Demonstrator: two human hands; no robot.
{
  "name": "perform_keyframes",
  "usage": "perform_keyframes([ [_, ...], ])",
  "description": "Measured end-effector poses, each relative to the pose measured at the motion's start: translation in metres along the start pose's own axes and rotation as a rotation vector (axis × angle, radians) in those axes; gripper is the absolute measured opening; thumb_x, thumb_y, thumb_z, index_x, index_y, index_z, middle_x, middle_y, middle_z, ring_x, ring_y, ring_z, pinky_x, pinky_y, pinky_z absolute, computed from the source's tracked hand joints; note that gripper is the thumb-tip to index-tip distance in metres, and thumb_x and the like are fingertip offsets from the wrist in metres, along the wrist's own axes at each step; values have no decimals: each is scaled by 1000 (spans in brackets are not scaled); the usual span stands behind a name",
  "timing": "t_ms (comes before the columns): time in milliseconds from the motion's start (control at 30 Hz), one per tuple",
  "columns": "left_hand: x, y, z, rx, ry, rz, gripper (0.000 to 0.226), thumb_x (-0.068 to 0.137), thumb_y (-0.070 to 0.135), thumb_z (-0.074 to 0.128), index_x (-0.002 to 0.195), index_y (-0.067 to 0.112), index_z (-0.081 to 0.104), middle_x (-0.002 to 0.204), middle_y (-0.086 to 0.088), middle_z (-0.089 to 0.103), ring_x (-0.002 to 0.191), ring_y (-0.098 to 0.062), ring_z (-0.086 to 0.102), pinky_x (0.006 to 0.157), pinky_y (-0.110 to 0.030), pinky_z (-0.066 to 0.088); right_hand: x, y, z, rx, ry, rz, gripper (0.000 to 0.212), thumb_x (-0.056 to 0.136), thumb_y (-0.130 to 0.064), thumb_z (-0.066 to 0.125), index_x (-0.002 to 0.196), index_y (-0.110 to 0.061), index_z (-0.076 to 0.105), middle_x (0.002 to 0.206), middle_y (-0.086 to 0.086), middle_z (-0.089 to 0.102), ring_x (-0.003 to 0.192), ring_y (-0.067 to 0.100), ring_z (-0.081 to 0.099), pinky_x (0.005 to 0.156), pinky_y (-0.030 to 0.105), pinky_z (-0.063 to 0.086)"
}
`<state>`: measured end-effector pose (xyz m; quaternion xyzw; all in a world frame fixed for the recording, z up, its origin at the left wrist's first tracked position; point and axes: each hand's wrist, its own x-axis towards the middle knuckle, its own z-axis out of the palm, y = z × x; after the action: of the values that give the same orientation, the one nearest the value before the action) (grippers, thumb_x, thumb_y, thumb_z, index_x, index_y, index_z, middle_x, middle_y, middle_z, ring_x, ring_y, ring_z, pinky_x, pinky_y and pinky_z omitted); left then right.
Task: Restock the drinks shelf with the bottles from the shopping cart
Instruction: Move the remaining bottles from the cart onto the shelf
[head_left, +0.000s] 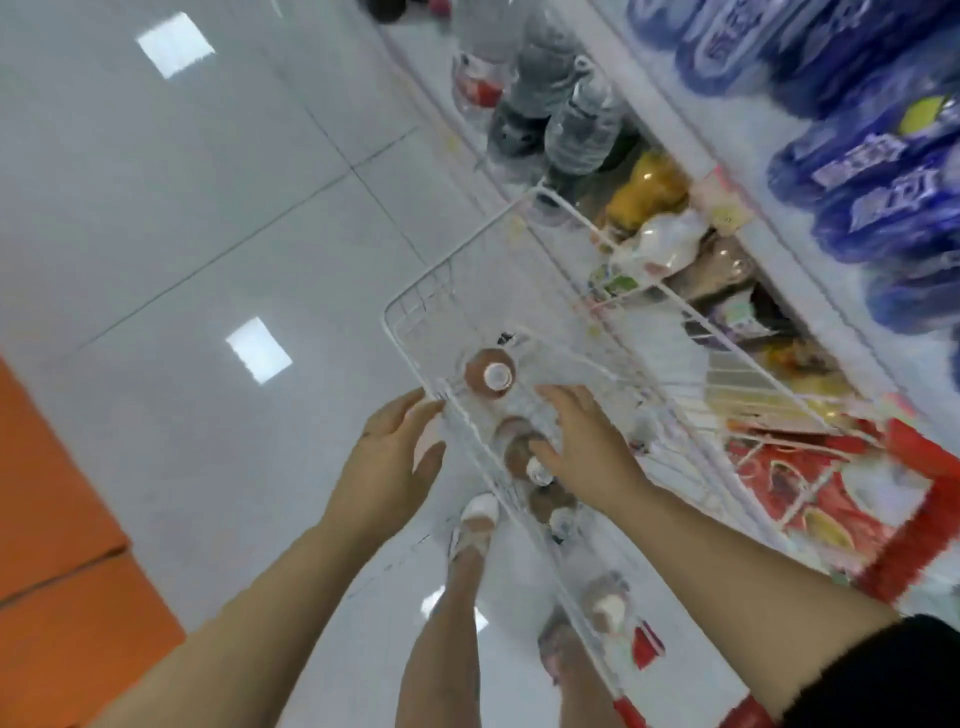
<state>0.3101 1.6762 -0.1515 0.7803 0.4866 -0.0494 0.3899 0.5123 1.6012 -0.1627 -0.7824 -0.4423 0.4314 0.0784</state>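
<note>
Left hand (395, 457): hovering just outside the cart, fingers (415, 402) lying straight and loosely apart, holding nothing; tips reaching the rim wire, contact too blurred to tell.
Right hand (582, 447): reaching down inside the cart, fingers (561, 400) spreading flat over the second bottle, not curling round it; thumb lying beside that bottle's white cap.
Bottles (490, 374): four, brown with white caps, standing upright in a row along the cart's left wall; the farthest one showing clear of both hands, the second lying partly under the right hand.
Cart (457, 255): white wire with a red handle (914, 525), standing just beside the shelf.
Red pack (779, 467): lying in the cart's right part, near the handle.
Shelf (670, 130): running along the right, carrying water bottles (582, 130) below and blue packs (883, 208) above, all blurred.
Floor (208, 208): pale tiles, reflecting ceiling lights.
Shoe (478, 514): white, standing on the floor between the two forearms.
Orange box (52, 519): sitting at the left edge.
</note>
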Motion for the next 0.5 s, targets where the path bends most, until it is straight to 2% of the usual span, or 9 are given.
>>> perform_keyframes([
  [133,7,-8,16,-94,-11,-24,50,94,26,51,141,27,36,149,3,33,137,-16,29,102,-19,20,45,-11,29,35,55,-60,61,85,-15,62,139,-22,34,142,3,29,108,27,55,87,42,49],
  [200,8,-11,19,-123,-13,-30,49,95,26,50,141,28,36,149,2,33,137,-15,28,103,-18,20,63,-17,37,47,83,-82,51,85,-13,63,132,-19,44,138,5,35,109,28,54,89,36,47],
  [333,11,-20,17,-108,-31,12,46,95,24,50,139,30,39,148,2,34,136,-17,31,104,-20,23,82,-22,35,40,179,-85,29,82,-8,65,110,-15,60,118,10,52,101,29,56,80,27,42],
  [433,14,-18,10,-74,-25,-8,48,92,25,54,138,31,41,153,0,23,137,-21,30,108,-35,36,79,-17,8,97,265,-29,22,76,-15,72,97,-12,66,96,6,64,91,23,61,69,22,38],
  [500,17,-11,3,-54,22,-17,55,89,25,59,139,29,40,154,-3,17,137,-25,31,103,-47,43,64,-15,-19,126,331,-3,22,72,-25,76,90,-14,67,82,-1,66,79,17,61,62,22,40],
])
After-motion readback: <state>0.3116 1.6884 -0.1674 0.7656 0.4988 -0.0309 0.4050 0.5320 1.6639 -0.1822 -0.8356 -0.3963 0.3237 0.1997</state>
